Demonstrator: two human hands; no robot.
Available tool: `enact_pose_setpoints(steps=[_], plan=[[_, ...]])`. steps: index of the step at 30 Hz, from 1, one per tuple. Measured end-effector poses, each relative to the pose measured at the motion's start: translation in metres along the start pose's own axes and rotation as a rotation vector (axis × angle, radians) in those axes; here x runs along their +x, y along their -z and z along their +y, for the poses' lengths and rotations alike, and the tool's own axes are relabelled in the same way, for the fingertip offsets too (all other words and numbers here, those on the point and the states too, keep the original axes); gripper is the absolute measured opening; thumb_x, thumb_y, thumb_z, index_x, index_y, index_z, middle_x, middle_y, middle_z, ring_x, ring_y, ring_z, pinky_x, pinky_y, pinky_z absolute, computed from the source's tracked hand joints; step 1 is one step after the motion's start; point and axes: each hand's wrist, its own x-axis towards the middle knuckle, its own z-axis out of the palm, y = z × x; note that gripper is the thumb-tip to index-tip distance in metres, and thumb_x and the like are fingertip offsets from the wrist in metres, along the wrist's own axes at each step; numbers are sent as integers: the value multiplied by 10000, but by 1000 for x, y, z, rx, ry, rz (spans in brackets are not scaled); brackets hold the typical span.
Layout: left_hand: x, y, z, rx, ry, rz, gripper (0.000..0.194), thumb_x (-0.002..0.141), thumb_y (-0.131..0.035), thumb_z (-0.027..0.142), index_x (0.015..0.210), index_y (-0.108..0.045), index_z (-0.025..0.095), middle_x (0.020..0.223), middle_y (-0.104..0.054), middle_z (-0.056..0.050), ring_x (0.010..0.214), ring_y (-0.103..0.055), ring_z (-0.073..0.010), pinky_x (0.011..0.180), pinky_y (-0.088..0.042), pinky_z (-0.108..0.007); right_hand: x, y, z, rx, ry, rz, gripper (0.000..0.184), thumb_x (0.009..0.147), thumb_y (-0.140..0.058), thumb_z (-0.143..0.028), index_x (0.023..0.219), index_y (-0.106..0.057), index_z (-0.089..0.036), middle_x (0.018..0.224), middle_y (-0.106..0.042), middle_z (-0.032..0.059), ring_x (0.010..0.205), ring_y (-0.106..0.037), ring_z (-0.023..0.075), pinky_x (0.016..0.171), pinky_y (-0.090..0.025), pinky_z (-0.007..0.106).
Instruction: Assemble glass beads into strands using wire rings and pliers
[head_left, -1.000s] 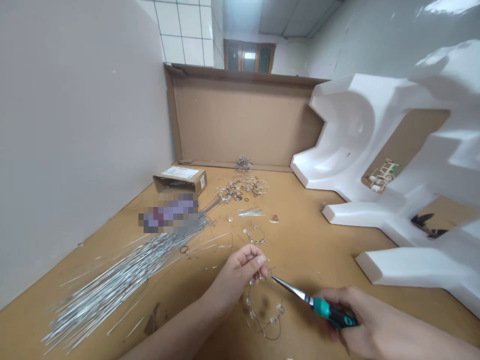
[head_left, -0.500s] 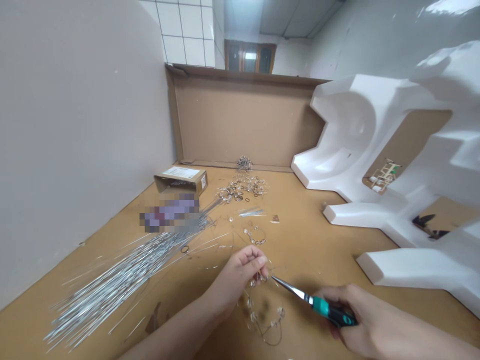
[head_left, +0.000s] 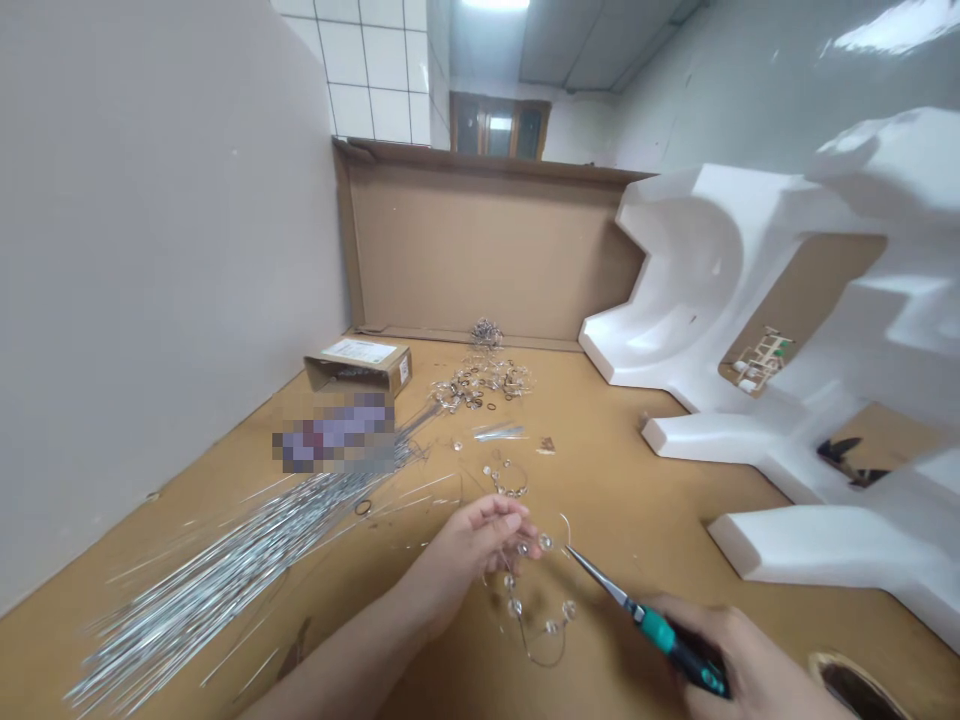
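Note:
My left hand (head_left: 487,535) is closed around a thin wire strung with clear beads (head_left: 514,607), which hangs in a loose curve below the fingers. One bead sits just off the fingertips, near a curved end of wire. In my right hand (head_left: 739,650) are needle-nose pliers (head_left: 656,630) with green and black handles. Their slim tip points up and left, close to that wire end; whether the jaws grip it I cannot tell. Beyond my left hand, another curved wire with clear beads (head_left: 510,490) lies on the table.
A bundle of thin metal wires (head_left: 225,590) spreads across the left, beside a small open cardboard box (head_left: 360,365). Small rings and beaded pieces (head_left: 480,385) lie farther back. White foam packing (head_left: 697,440) stands on the right, a cardboard wall (head_left: 487,250) behind.
The pliers' tip has shifted slightly right and down. A bead and a curved wire end now show beyond my left fingertips, and the left fingers have loosened slightly.

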Motion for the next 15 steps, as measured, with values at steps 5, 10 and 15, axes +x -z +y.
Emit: enact_pose_setpoints(steps=[5,10,15], plan=[[2,0,-5,108,9,12,193,706,-603,345,713,-573,155,698,-598,-7,592,-550,-102,580,-386,-219,-4,-6,6,-14,8,-57,379,523,-401,-90,809,-618,-209,613,-618,-36,560,-549,134,507,-379,185],[-2,-4,-5,207,16,-16,223,734,-560,359,701,-599,142,681,-577,-3,535,-483,-71,551,-361,-198,-7,-9,12,-54,24,-70,486,517,-393,-68,925,-595,-236,713,-642,-28,611,-577,138,566,-416,192],[-5,-8,-3,235,22,-37,229,709,-580,374,724,-609,148,630,-519,22,474,-424,-52,485,-322,-180,-8,-12,18,-87,38,-33,572,518,-414,-57,1027,-568,-267,959,-658,4,834,-614,199,706,-454,235]])
